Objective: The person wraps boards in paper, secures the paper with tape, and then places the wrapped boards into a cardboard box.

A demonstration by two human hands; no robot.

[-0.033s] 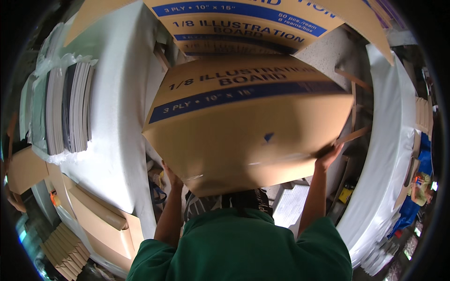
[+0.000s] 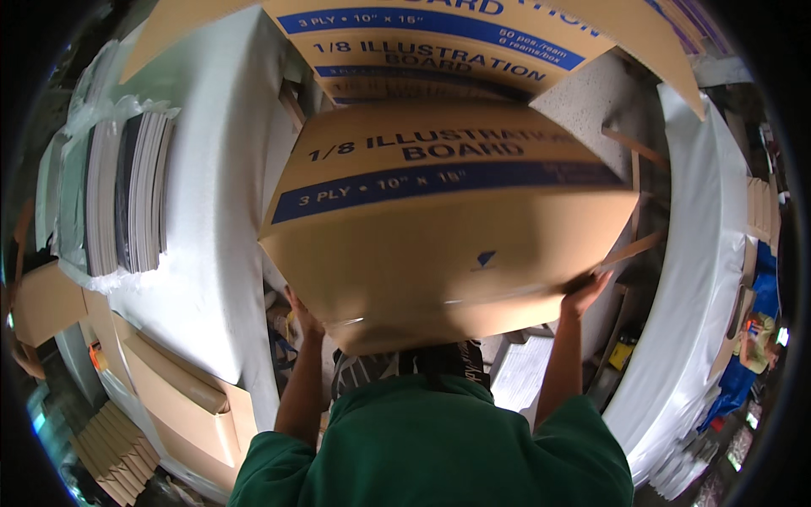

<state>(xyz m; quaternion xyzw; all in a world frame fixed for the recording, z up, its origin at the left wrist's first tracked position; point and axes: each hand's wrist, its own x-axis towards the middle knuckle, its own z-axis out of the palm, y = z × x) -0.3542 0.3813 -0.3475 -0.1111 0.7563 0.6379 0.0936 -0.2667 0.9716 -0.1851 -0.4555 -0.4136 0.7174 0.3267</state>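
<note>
Nearest, at 6 o'clock, a green shirt (image 2: 439,448). Above it, both bare forearms rise to a brown cardboard box (image 2: 439,253) held at centre: left hand (image 2: 302,314) presses its lower left edge, right hand (image 2: 583,294) grips its lower right corner. At 8 o'clock, flattened cartons (image 2: 182,406); at 9 o'clock, wrapped boards (image 2: 127,194). Farthest, at 12 o'clock, a second printed box (image 2: 439,51), flanked by white wrapped stacks (image 2: 693,279).

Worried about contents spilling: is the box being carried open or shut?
Shut: the cardboard box shows no raised flaps, and both hands grip its lower edges.
</note>
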